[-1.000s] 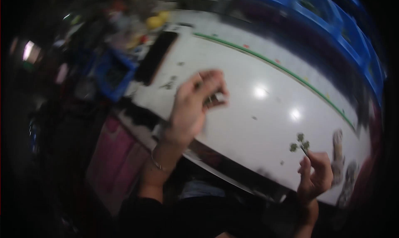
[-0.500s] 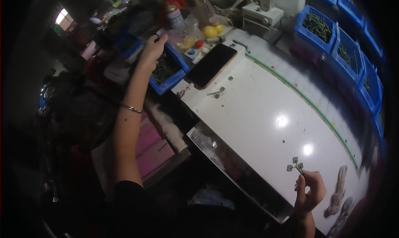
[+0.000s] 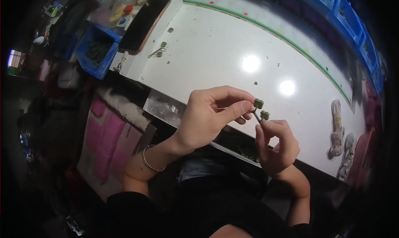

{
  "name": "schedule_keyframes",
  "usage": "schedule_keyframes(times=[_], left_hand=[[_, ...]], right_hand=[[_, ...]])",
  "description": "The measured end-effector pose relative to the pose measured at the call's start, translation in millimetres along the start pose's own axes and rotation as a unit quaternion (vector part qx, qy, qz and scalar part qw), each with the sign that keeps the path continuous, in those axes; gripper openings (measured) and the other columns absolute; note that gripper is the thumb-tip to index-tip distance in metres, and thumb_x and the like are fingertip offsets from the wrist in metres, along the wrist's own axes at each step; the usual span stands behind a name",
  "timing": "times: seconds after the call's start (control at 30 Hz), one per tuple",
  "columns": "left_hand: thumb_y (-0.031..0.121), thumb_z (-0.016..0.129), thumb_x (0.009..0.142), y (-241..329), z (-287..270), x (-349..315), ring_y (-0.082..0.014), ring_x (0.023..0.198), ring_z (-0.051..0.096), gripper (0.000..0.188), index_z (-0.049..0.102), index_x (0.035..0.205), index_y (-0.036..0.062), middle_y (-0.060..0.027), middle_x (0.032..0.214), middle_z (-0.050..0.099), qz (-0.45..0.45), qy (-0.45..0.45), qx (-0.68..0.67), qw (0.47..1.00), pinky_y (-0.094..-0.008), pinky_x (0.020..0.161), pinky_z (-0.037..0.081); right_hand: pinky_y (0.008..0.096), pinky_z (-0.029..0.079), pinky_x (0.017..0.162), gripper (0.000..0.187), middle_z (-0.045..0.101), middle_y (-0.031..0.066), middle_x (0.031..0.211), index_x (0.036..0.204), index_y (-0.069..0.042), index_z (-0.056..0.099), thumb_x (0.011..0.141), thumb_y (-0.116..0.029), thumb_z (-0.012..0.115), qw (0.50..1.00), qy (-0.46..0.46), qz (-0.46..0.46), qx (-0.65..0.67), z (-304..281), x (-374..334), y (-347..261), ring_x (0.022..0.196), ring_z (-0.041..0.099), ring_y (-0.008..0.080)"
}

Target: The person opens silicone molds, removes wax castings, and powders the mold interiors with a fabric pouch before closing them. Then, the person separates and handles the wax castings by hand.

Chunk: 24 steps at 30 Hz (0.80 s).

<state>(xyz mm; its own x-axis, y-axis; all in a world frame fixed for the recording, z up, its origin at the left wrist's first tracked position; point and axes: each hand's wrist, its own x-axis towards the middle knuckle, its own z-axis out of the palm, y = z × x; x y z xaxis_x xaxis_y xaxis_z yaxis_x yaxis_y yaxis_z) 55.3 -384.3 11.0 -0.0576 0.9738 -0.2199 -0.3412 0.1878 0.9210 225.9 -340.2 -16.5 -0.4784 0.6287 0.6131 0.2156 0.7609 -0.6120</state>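
My right hand [image 3: 277, 148] pinches the stem of a small green sprig [image 3: 264, 115] between thumb and index finger. The sprig bears rounded, clover-like leaf clusters, two of them in plain sight. From the left, my left hand [image 3: 216, 115] meets it with thumb and forefinger closed at its upper side, and any part between those fingertips is hidden. Both hands are above the front edge of a white worktop [image 3: 208, 50]. A similar loose sprig [image 3: 158, 50] lies at the worktop's left, with small green bits scattered around.
A phone [image 3: 145, 25] rests on the raised left ledge, beside a blue bin [image 3: 96, 50] of green pieces. Further blue bins [image 3: 347, 17] line the far right. Below the worktop's front edge is an open drawer [image 3: 164, 110]. Bundled pale cords [image 3: 336, 125] lie at right.
My left hand has come from beside the blue bin at the far left to the sprig. My right hand still holds the sprig, now against the left fingertips. The view has shifted.
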Motion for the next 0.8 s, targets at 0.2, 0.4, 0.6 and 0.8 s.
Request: schedule_keyframes(times=[0.2,0.4,0.6,0.8], left_hand=[[-0.001,0.058,0.085,-10,-19,-3,-0.0116,0.073,0.059,0.017,0.059,0.101,-0.0074,-0.0102,0.087,0.064,0.122,0.142,0.039,0.982,-0.0219,0.067,0.049],[-0.004,0.057,0.083,-7,-23,-13,-0.0107,0.077,0.059,0.020,0.060,0.102,-0.0079,-0.0095,0.086,0.064,0.114,0.163,0.020,0.980,-0.0205,0.071,0.049],[0.000,0.060,0.084,-7,-12,-16,-0.0098,0.082,0.059,0.019,0.062,0.102,-0.0057,-0.0072,0.090,0.062,0.106,0.087,0.000,0.991,-0.0203,0.074,0.049],[0.000,0.053,0.081,-3,6,-9,-0.0161,0.073,0.058,0.020,0.060,0.098,-0.0086,-0.0124,0.079,0.059,0.103,0.065,-0.037,0.992,-0.0259,0.068,0.048]], right_hand=[[0.0284,0.047,0.046,0.027,0.057,0.0083,0.072,0.099,0.000,0.056,0.075,-0.005,0.067,0.984,-0.178,-0.013,0.028,21,-30,-1,0.054,0.058,0.0206],[0.0407,0.048,0.060,0.013,0.053,0.0160,0.076,0.095,-0.001,0.046,0.083,-0.005,0.044,0.845,-0.511,0.145,-0.057,66,-37,7,0.072,0.057,0.0325],[0.0443,0.043,0.071,0.015,0.051,0.0215,0.091,0.094,0.001,0.047,0.083,-0.006,0.040,0.874,-0.432,0.109,0.194,80,-63,34,0.086,0.050,0.0383],[0.0443,0.047,0.068,0.030,0.051,0.0211,0.095,0.109,0.002,0.043,0.080,-0.005,0.044,0.857,-0.445,0.207,0.160,53,-48,18,0.085,0.054,0.0381]])
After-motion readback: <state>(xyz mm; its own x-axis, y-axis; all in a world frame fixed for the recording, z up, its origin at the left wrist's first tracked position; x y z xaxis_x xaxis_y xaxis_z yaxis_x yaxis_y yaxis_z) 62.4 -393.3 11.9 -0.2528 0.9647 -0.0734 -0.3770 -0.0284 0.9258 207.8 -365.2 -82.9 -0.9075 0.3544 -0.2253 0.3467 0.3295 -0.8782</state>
